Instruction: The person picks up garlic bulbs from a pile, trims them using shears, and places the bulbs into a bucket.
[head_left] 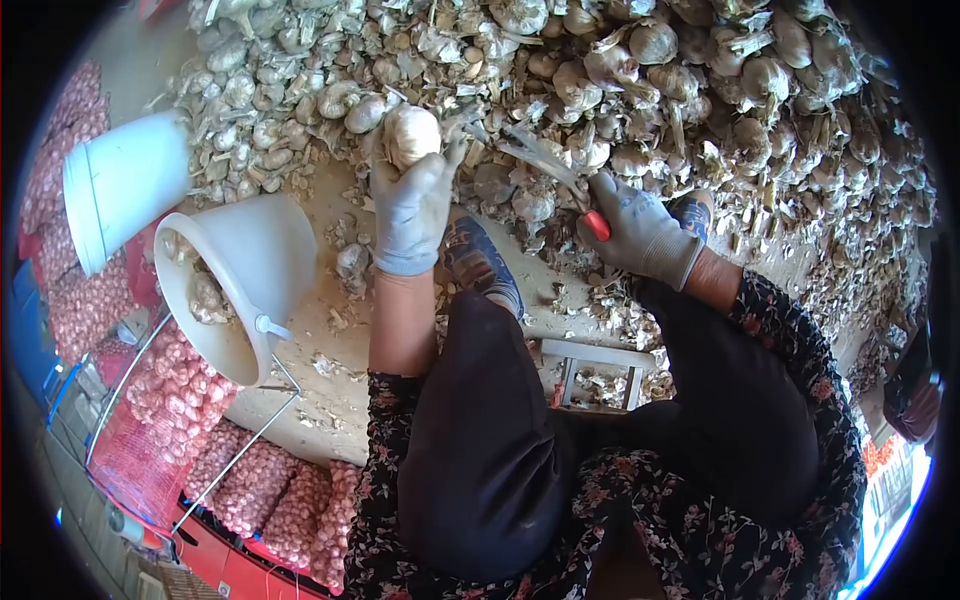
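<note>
In a pale glove, my left hand (pixel 410 205) is closed around a whitish garlic bulb (pixel 412 135), with a stem end pointing right beside the fingers. To the right, my gloved right hand (pixel 637 228) grips metal shears (pixel 545 160) with a red handle part. The shears' blades point up and left toward the bulb, with a small space between them. Behind both hands a large heap of garlic bulbs with dry stems (pixel 650 80) spreads across the top of the view.
A white bucket (pixel 285 245) holding some garlic leans at the left, with another pale bucket (pixel 130 185) behind it. Red net sacks of garlic (pixel 180 385) stand at lower left around a metal frame. A low metal stool (pixel 600 353) is between my legs. Someone's hand shows at far right.
</note>
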